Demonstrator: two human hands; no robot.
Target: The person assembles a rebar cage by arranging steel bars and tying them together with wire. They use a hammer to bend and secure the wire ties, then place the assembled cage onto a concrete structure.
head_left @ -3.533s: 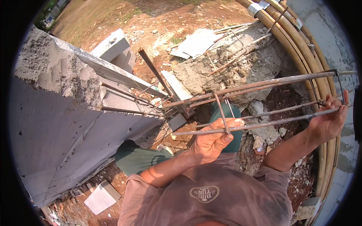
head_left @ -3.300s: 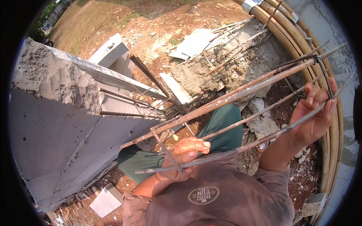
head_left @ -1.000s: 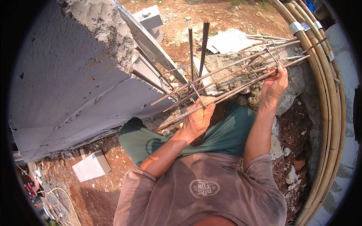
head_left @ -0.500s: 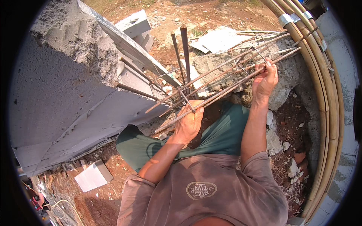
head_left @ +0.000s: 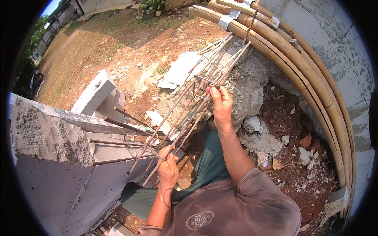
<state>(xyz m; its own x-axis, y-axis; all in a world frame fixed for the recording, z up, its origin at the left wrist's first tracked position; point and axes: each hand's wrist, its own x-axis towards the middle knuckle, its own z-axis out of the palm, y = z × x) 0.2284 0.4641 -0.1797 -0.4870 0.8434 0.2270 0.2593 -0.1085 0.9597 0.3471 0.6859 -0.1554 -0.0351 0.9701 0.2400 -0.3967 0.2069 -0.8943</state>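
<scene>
A long, narrow cage of rusty steel rebar [head_left: 158, 129] slants in front of me from lower left to upper right. My left hand [head_left: 168, 171] closes around its near end, thumb and fingers at a crosswise steel tie. Farther up, my right hand [head_left: 221, 105] pinches the cage's near side beside another square stirrup [head_left: 206, 80]. Whether the right fingers hold the bar or the stirrup itself is hard to make out. Beyond the near end, rebar rods [head_left: 120, 161] stick out of a grey block wall [head_left: 51, 188].
Bundled bamboo poles [head_left: 311, 80], bound with grey tape, curve along a block wall [head_left: 356, 74] at right. A rough concrete lump [head_left: 248, 92] lies under the far end of the cage. White sheet pieces [head_left: 183, 67] and a pale block [head_left: 94, 92] lie beyond on reddish soil.
The view has swung right and up, showing more yard. The cage points more steeply away from me. My right hand now pinches beside a stirrup; my left stays at the near end.
</scene>
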